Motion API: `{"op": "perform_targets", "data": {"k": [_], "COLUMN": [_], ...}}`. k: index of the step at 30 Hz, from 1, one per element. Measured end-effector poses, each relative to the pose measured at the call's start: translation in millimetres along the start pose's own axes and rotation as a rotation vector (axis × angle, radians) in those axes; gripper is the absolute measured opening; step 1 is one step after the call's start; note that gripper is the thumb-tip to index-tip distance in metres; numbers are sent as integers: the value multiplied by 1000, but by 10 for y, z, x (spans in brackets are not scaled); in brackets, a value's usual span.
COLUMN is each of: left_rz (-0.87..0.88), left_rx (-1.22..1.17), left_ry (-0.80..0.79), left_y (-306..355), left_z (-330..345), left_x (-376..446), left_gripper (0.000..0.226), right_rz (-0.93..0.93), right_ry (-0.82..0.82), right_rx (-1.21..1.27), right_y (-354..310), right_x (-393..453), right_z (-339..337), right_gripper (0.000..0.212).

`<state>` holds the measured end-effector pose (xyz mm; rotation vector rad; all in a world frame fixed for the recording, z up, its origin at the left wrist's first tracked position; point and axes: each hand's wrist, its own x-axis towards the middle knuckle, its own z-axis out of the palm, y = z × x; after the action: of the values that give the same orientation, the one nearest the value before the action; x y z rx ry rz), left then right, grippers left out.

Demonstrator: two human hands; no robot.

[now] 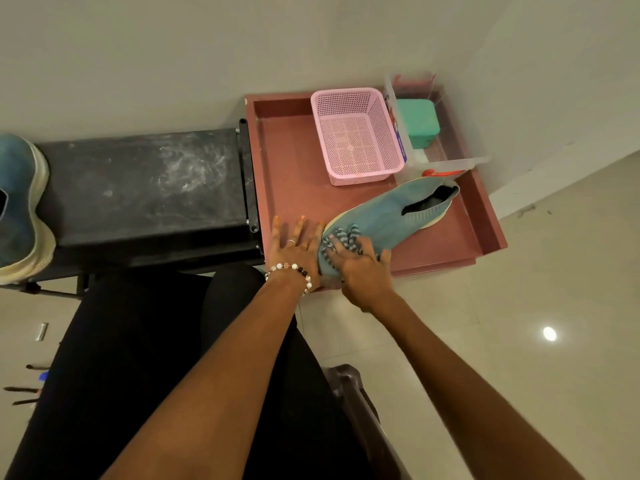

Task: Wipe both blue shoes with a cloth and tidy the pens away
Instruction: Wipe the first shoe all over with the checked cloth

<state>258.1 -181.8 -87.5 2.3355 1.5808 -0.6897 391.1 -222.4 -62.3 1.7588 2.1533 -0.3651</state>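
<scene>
1. One blue shoe (391, 216) is laid on its side in the red tray (287, 161), toe toward the near left corner, opening toward the far right.
2. A striped cloth (341, 244) is pressed onto the toe of that shoe.
3. Right hand (363, 271): grip is closed on the cloth, fingers curled over it against the shoe.
4. Left hand (294, 247): grip is wide, fingers straight and spread, palm laid flat on the tray floor, touching the toe end of the shoe. A bead bracelet (291, 270) is worn on that wrist.
5. The second blue shoe (19, 202) is seen at the left edge, resting on the dark bench (138, 181), well apart from the tray.
6. Pens (24, 393) are seen on the floor at lower left; detail is too small to tell.
7. A pink basket (356, 133) is set at the far side of the tray, just beside a clear box (450, 157) in which a green block (417, 123) is held.
8. Something orange (443, 173) is seen between box and shoe; it cannot be identified.
</scene>
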Motion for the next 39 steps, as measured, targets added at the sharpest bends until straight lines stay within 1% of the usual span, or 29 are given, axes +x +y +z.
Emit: {"op": "perform_targets", "data": {"k": [2, 4, 5, 7, 8, 9, 10, 13, 16, 18, 19, 21, 22, 24, 26, 27, 29, 30, 31, 32, 34, 35, 36, 37, 38, 39], "left_rz": [17, 26, 43, 100, 128, 147, 154, 142, 131, 128, 128, 121, 122, 132, 133, 134, 134, 134, 135, 137, 135, 133, 129, 126, 126, 126], "left_rx": [-2, -32, -56, -90, -96, -100, -101, -66, -12, 6, 6, 14, 17, 16, -11, -22, -29, -37, -45, -47, -46, -49, -53, -51, -40, -27], "left_ry": [22, 42, 50, 87, 96, 95, 90, 86, 83, 67, 61, 62, 58, 51, 59, 57, 45, 41, 41, 45, 47, 44, 45, 45, 41, 33], "left_y": [-5, -15, -18, -25, -30, -36, -38, -31, -43, -46, -47, -52, -54, -54, -52, -54, -56, -50, -45, -41, -39, -40, -41, -41, -39, -38], "left_z": [9, -12, -22, -17, -23, -23, -16, -4, -4, -20, -21, -21, -23, -17, 3, 0, -14, -22, -25, -21, -22, -23, -24, -20, -20, -22], "left_x": [2, -12, -20, -10, -8, -9, -10, 4, 20, 20, 24, 29, 31, 29, 35, 37, 36, 31, 25, 24, 17, 16, 13, 9, 3, 2], "left_gripper": [115, 114, 113, 109, 107, 107, 106, 104, 103, 104, 105, 106, 107, 108, 108, 107, 106, 106, 106, 106, 107, 107, 105, 102, 98, 97], "right_rz": [-30, 71, 157, 320, 359, 360, 330, 206, 203, 125, 49, -162, -255, -406, -482, -488, -420, -346, -252, -143, 116, 238, 319, 330, 275, 170], "right_ry": [26, 87, 148, 320, 384, 392, 353, 215, 183, 141, 147, 209, 217, 199, 201, 211, 235, 279, 361, 468, 680, 742, 754, 714, 636, 548], "right_rx": [-90, -141, -94, 141, 267, 345, 355, 243, 295, 285, 277, 215, 161, 51, -50, -79, -74, -23, 59, 206, 588, 775, 904, 942, 881, 696], "right_y": [232, 422, 476, 479, 433, 364, 273, -13, -129, -119, -68, 89, 201, 485, 792, 951, 1208, 1265, 1242, 1164, 858, 677, 485, 293, 115, -29], "right_x": [20, 87, 112, 138, 136, 124, 99, 56, 73, 9, -35, -123, -147, -147, -153, -166, -214, -250, -286, -281, -182, -124, -62, -29, -28, -53], "right_z": [-30, -102, -145, -201, -210, -204, -165, 63, 157, 180, 211, 279, 305, 341, 296, 266, 230, 213, 176, 145, 70, 25, -2, 12, 72, 180], "right_gripper": [65, 61, 60, 63, 63, 63, 63, 62, 62, 60, 61, 71, 75, 76, 73, 72, 73, 68, 61, 57, 56, 56, 56, 54, 50, 49]}}
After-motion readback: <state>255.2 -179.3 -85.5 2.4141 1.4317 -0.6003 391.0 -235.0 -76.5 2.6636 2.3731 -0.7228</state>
